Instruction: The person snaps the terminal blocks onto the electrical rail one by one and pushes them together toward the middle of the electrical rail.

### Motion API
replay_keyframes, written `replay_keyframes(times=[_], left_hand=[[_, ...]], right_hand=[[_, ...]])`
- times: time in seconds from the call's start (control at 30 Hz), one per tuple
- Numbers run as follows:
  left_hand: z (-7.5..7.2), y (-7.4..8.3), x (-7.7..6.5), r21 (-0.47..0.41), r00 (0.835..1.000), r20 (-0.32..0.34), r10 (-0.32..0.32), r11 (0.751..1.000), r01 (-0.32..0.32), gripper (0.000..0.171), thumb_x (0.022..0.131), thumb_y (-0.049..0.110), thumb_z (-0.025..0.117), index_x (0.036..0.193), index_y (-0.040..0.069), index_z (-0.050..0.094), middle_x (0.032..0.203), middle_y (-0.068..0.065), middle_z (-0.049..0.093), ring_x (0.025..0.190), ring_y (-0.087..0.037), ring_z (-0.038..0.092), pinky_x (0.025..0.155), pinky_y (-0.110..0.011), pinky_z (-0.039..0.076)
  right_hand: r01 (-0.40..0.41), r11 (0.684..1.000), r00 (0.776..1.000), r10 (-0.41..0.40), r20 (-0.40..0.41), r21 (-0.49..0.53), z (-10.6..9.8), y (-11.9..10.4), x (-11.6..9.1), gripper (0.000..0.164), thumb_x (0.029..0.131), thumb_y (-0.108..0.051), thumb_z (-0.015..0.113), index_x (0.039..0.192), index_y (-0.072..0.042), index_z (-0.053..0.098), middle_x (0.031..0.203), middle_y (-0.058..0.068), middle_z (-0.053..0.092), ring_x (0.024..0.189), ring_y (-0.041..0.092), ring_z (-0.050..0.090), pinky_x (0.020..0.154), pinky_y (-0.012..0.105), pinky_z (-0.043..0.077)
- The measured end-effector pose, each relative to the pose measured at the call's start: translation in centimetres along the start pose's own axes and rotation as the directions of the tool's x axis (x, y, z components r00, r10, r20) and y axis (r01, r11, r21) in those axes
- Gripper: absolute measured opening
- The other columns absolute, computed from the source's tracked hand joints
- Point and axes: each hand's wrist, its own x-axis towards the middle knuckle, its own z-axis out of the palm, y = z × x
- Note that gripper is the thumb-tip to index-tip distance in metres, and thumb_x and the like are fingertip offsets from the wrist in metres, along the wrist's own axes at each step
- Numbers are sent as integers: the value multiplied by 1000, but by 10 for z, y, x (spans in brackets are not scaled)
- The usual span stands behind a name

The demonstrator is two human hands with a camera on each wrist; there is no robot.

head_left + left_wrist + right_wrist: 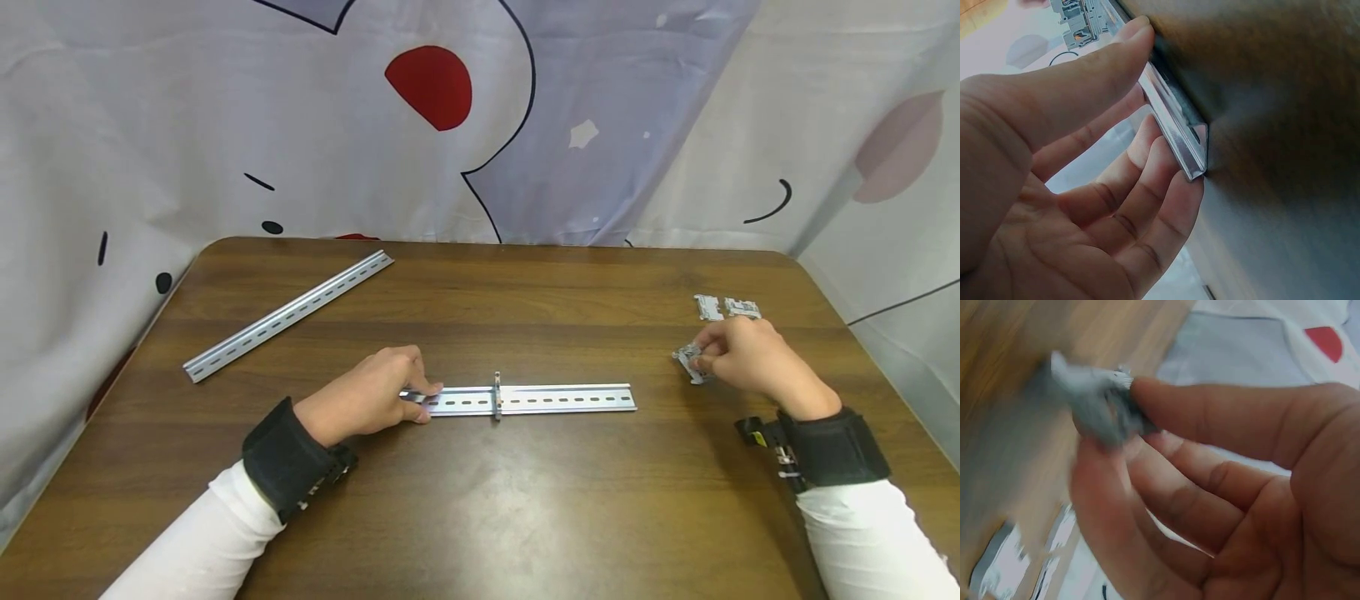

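Observation:
A slotted metal DIN rail [566, 399] lies lengthwise across the middle of the table. My left hand [367, 396] grips its left end, thumb on one edge and fingertips on the other, as the left wrist view shows. Partway along the rail, a thin grey terminal block [497, 397] stands upright across it. Over at the right, my right hand [757, 358] pinches another grey terminal block [686, 360] between thumb and fingers. In the right wrist view that held block [1100, 403] is blurred, so its details are hard to make out.
Two more terminal blocks, one [707, 307] beside the other [742, 308], lie just beyond my right hand. A second slotted rail [288, 317] rests at an angle at the back left. Behind the wooden table [480, 508] hangs a printed curtain [300, 108].

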Motion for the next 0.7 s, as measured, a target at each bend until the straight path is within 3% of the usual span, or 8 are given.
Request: replay_keyframes(times=[0.27,0.43,0.57,0.7], left_hand=[[1,0,0,4,1000,0,-7,1000,7,43,76,19,85,116,11,74,90,-5,64,73,-15,55,61,-21,41],[1,1,0,3,1000,3,-10,1000,10,42,76,19,85,116,10,74,90,-5,65,74,-15,56,61,-22,43],[0,1,0,5,1000,5,-5,1000,5,42,76,19,85,115,9,74,91,-6,65,75,-16,57,62,-23,45],[-1,1,0,4,1000,8,0,1000,0,42,76,19,85,115,9,74,92,-7,65,77,-18,59,63,-24,46]], right_hand=[[46,988,995,-59,85,149,4,-37,-10,24,77,-11,79,98,-3,71,71,2,78,53,12,70,53,25,54],[46,981,989,-71,132,187,12,-57,-13,21,80,-12,79,97,-5,70,67,-1,76,51,12,70,66,33,58],[92,985,991,-105,85,145,19,-68,-15,21,79,-13,80,95,-4,71,62,-4,75,48,6,67,68,35,57],[176,983,983,-172,-61,52,29,-78,-16,15,75,-6,78,88,0,73,55,-4,69,44,4,61,57,31,53]])
